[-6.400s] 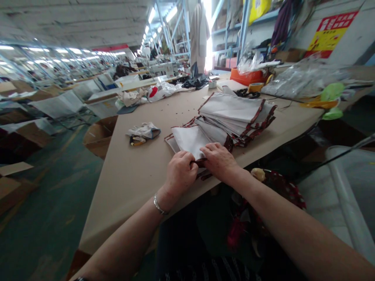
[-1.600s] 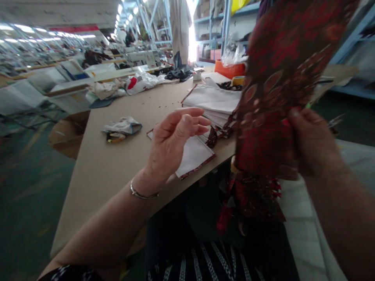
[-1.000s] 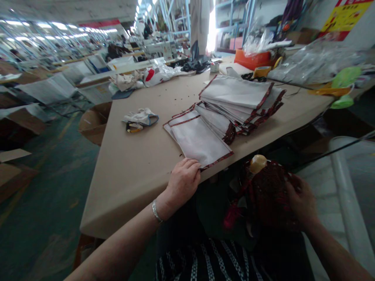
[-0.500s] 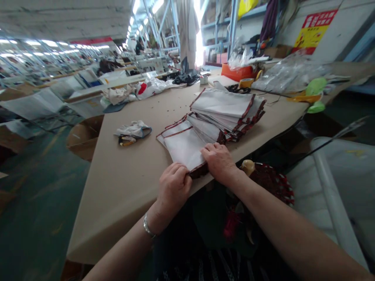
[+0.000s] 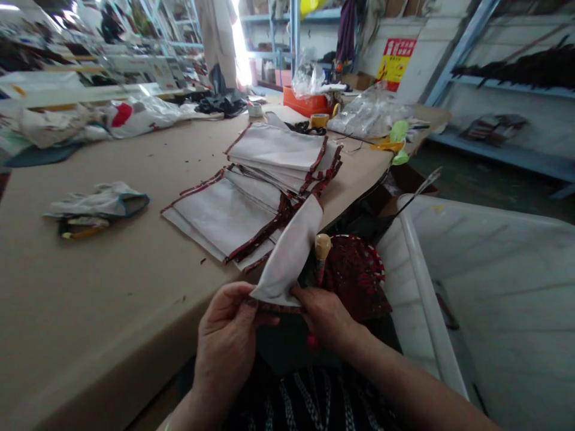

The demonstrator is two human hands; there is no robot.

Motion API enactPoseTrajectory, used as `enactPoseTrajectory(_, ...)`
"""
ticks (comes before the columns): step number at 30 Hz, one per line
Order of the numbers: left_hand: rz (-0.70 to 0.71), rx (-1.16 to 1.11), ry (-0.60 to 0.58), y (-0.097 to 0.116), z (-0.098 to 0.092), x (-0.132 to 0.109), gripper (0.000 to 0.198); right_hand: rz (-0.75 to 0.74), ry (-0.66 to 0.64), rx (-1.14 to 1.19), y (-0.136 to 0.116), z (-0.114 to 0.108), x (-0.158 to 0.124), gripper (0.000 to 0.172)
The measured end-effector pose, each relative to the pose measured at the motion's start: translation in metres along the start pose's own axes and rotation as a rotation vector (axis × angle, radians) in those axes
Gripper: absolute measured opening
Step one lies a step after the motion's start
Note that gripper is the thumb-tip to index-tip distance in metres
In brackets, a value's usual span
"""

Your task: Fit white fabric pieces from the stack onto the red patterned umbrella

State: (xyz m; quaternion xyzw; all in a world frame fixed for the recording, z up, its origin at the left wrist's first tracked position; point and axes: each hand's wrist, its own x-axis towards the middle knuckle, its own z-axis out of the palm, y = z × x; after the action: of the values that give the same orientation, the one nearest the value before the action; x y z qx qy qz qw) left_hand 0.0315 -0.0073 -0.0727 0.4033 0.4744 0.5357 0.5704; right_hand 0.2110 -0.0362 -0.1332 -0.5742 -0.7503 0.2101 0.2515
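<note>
A white fabric piece with dark red trim (image 5: pixel 290 251) is held up off the table's front edge, bent into a curve. My left hand (image 5: pixel 229 326) pinches its near left corner between thumb and fingers. My right hand (image 5: pixel 326 314) grips the trimmed near edge further right; some of its fingertips are hidden behind the cloth. Just beyond, a fanned pile of similar white pieces (image 5: pixel 220 209) lies on the table. A thicker stack of red-edged pieces (image 5: pixel 278 146) overlaps it at the back.
A work glove (image 5: pixel 96 203) lies on the brown tabletop (image 5: pixel 121 269) at left. An orange bin (image 5: pixel 300 103), tape roll (image 5: pixel 318 120) and clear plastic bags (image 5: pixel 372 111) stand at the back. To my right are a wooden-knobbed handle (image 5: pixel 322 246) and a large white tub (image 5: pixel 494 257).
Both hands have lifted a white piece off the pile and drawn it toward me, past the table edge. The view has turned right.
</note>
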Motion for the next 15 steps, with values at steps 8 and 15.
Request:
enactPoseTrajectory(8,-0.451,0.110,-0.478,-0.036,0.023,-0.005,0.025,0.625,0.284,1.603,-0.007,-0.006,-0.030,0.022)
enactPoseTrajectory(15,-0.720,-0.139,-0.503,-0.029,0.042,0.003,0.027,0.471,-0.550,1.319,-0.011,-0.051,-0.054,0.022)
